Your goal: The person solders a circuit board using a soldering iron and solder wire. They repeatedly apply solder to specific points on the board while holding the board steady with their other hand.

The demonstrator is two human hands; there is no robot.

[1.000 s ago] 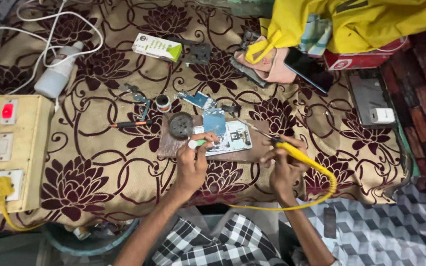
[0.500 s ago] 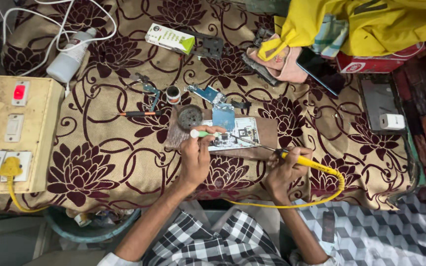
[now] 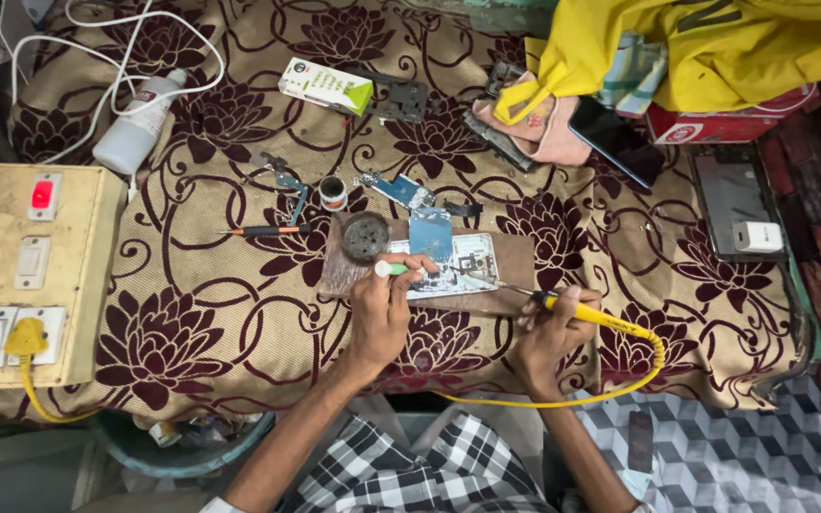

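Note:
My right hand (image 3: pixel 545 337) grips a yellow soldering iron (image 3: pixel 589 317), its tip pointing left at an opened phone (image 3: pixel 448 267) lying on a brown wooden board (image 3: pixel 515 271). My left hand (image 3: pixel 384 306) pinches a small white and green tube (image 3: pixel 393 270) at the phone's left edge. A round dark tin (image 3: pixel 365 236) rests on the board's left end. The iron's yellow cord (image 3: pixel 563 394) loops down past my right wrist.
A floral cloth (image 3: pixel 239 313) covers the table. On the left stands a yellow switch box (image 3: pixel 21 275) with a yellow plug (image 3: pixel 26 338). White bottle (image 3: pixel 135 128), small box (image 3: pixel 325 85), screwdriver (image 3: pixel 263 230), circuit board (image 3: pixel 401 190), dark phone (image 3: pixel 615 138), white charger (image 3: pixel 757 236) and yellow cloth (image 3: pixel 715 47) lie around.
The view shifted slightly. My left hand moved the small tube closer over the phone's left edge, and the soldering iron tip now reaches the phone's right side.

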